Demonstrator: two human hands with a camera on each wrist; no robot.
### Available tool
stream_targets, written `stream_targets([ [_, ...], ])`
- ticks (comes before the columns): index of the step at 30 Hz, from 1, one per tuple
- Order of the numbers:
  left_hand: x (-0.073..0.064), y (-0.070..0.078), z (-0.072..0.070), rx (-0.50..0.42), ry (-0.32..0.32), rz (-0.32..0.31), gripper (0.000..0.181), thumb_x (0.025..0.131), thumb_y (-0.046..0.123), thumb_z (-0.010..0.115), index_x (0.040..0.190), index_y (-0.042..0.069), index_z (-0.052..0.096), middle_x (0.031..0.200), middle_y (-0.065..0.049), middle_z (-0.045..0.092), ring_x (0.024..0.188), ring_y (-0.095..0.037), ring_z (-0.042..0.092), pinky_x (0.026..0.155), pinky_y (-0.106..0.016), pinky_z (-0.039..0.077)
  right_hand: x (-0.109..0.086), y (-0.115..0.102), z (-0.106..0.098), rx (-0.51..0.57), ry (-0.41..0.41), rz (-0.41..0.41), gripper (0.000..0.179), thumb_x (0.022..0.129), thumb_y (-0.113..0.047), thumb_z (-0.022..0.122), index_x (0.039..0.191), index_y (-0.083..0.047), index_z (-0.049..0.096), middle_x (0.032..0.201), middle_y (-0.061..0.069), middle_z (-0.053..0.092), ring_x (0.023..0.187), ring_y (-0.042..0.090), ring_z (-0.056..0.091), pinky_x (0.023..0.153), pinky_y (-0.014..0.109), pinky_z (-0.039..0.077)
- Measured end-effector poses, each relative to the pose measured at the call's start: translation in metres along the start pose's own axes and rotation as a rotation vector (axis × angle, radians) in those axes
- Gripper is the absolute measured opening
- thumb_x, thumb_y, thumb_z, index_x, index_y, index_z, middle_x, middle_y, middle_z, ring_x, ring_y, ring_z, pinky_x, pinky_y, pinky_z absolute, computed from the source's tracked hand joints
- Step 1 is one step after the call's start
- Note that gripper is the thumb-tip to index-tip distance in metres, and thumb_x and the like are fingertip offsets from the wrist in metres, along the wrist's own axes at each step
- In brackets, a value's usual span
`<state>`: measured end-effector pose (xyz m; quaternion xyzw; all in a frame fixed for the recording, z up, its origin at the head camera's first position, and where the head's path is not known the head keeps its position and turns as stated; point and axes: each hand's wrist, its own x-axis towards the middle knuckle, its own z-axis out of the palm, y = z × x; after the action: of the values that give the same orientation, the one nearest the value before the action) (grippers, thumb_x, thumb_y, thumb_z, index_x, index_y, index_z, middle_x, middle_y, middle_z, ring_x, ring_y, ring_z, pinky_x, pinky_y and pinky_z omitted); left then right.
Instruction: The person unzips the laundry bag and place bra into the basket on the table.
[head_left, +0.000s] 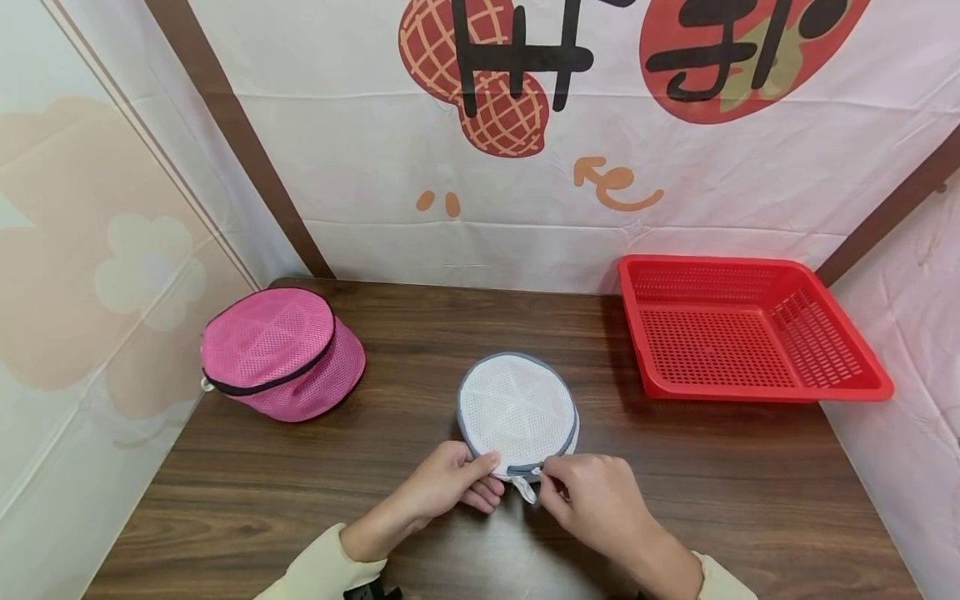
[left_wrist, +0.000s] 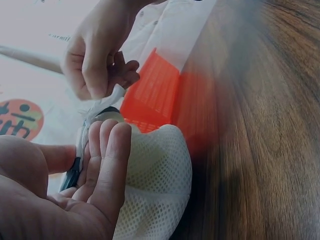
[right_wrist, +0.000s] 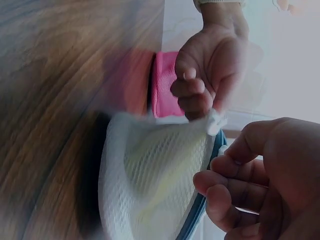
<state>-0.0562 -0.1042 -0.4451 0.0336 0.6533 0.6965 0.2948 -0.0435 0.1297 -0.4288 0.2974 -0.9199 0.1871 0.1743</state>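
Observation:
A round white mesh laundry bag [head_left: 516, 408] with a grey zipper edge sits on the table in front of me. My left hand [head_left: 450, 482] pinches its near rim, thumb on top and fingers below. At the zipper, beside a small white fabric loop [head_left: 525, 490], my right hand [head_left: 600, 500] pinches the zipper pull with thumb and forefinger. The bag's mesh side [left_wrist: 155, 175] bulges below the rim in the left wrist view. Something pale yellow shows faintly through the mesh [right_wrist: 160, 175] in the right wrist view.
A pink mesh laundry bag [head_left: 270, 350] with a black zipper stands at the left on the wooden table [head_left: 420, 325]. At the right back is a red plastic basket [head_left: 757, 392]. Printed cloth walls [head_left: 360, 167] enclose the table's back and sides.

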Motion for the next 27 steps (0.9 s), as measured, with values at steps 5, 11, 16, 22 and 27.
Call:
stream_targets([
  [5,-0.001,0.000,-0.003,0.004,-0.002,-0.006,0.035,0.107,0.014,0.052,0.096,-0.017,0.063,0.084,-0.024,0.071,0.067,-0.014,0.069,0.071,-0.037,0.065,-0.003,0.012,-0.005,-0.024,-0.001,0.036,0.038,0.076,-0.015,0.071,0.058,-0.027,0.039,0.056,-0.020,0.025,0.050,-0.002,0.026,0.041,0.019,0.024],
  [11,-0.001,0.001,-0.005,0.008,-0.008,-0.009,0.035,0.107,0.015,0.052,0.097,-0.017,0.063,0.084,-0.021,0.071,0.067,-0.014,0.069,0.070,-0.036,0.065,-0.002,0.022,-0.012,-0.062,-0.020,0.090,0.039,0.077,-0.015,0.070,0.058,-0.027,0.038,0.056,-0.019,0.025,0.051,-0.002,0.025,0.042,0.018,0.022],
  [16,-0.001,0.002,-0.005,0.008,-0.010,-0.010,0.036,0.107,0.015,0.052,0.098,-0.019,0.062,0.083,-0.020,0.071,0.067,-0.014,0.069,0.070,-0.035,0.065,-0.001,0.031,-0.019,-0.095,-0.036,0.150,0.038,0.079,-0.014,0.069,0.059,-0.026,0.040,0.056,-0.016,0.028,0.051,0.003,0.028,0.041,0.021,0.024],
  [22,-0.002,0.002,-0.005,0.005,-0.007,0.001,0.037,0.106,0.013,0.053,0.101,-0.023,0.058,0.085,-0.023,0.071,0.067,-0.014,0.069,0.069,-0.035,0.065,0.001,0.044,-0.022,-0.114,-0.012,0.214,0.036,0.081,-0.013,0.069,0.059,-0.023,0.042,0.055,-0.012,0.030,0.050,0.008,0.029,0.040,0.025,0.025],
  [27,-0.002,0.002,-0.004,0.002,-0.002,0.004,0.036,0.106,0.013,0.053,0.101,-0.022,0.058,0.084,-0.023,0.071,0.066,-0.013,0.069,0.069,-0.034,0.065,0.002,0.048,-0.020,-0.123,0.002,0.215,0.035,0.082,-0.014,0.069,0.059,-0.021,0.044,0.055,-0.011,0.032,0.050,0.009,0.029,0.039,0.025,0.024],
])
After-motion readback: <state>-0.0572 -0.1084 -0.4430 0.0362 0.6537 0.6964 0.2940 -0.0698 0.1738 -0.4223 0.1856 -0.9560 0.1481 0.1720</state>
